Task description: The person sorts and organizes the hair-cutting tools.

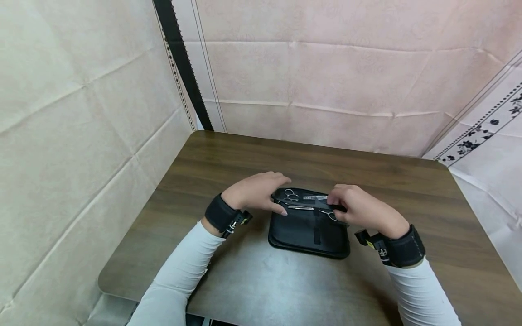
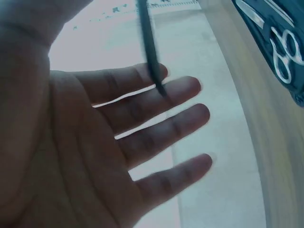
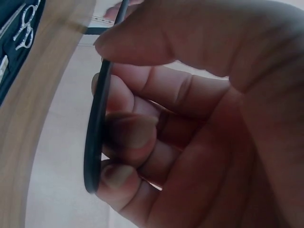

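Note:
A thin, flat black comb [image 3: 97, 128] is pinched between the thumb and curled fingers of my right hand [image 1: 363, 206]. It appears edge-on in both wrist views, so its teeth cannot be made out. Its far end reaches toward my left hand [image 1: 258, 190], whose fingers are spread and grip nothing; contact with the comb cannot be told. Below both hands lies an opened black case [image 1: 293, 231] holding two pairs of silver scissors. One pair shows its finger loops [image 1: 290, 194] at the left; the other shows its blades [image 1: 302, 208] there. The comb and right hand partly cover them.
The case rests on a brown wood-grain table [image 1: 228, 158]. Pale cloth [image 1: 326, 72] hangs behind the table, with more along the left side. Black camera bands [image 1: 222, 213] wrap both wrists.

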Demonstrator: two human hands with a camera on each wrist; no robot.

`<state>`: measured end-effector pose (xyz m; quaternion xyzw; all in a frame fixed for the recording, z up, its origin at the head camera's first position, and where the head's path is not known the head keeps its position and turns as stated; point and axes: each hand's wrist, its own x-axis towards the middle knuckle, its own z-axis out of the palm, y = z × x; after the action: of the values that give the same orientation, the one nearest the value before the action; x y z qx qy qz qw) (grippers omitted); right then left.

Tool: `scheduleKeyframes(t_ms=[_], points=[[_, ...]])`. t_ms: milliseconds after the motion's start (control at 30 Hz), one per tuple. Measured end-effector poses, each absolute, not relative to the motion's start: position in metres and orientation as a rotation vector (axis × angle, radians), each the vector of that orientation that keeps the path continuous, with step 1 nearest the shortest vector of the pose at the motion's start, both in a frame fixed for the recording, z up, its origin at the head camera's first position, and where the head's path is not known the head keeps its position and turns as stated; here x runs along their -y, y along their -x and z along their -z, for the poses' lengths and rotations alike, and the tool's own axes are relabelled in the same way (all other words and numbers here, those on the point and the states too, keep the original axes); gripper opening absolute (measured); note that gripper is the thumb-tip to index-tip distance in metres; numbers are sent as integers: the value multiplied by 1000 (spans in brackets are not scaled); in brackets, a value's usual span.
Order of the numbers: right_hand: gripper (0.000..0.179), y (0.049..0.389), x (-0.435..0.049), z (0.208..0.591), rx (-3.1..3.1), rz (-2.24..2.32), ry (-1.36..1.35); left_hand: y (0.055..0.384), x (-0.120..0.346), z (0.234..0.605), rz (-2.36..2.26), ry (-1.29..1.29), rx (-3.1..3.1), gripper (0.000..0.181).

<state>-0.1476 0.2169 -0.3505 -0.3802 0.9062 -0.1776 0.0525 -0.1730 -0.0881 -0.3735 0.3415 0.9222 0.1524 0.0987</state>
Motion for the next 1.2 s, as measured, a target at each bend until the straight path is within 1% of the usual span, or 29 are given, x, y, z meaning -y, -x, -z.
scheduleKeyframes(t_ms=[267,433,500,833,967,1200], points=[[17,149,-210,357,-2736,523,1192,163,75,370,-278,-1237,-2768,65],[17,149,-209,359,-2731,517,1199,162,74,371,-202,-1246,-2803,49],[17,149,-208,360,-2730,516,1195,162,74,372,-178,-1239,-2816,46],[17,150,-207,363,-2738,519,1213,162,74,372,-151,-1264,-2821,42],[17,149,-208,363,-2740,516,1175,161,74,371,-165,-1275,-2816,41],[14,145,-212,360,-2784,523,1180,163,75,371,-177,-1254,-2819,40]])
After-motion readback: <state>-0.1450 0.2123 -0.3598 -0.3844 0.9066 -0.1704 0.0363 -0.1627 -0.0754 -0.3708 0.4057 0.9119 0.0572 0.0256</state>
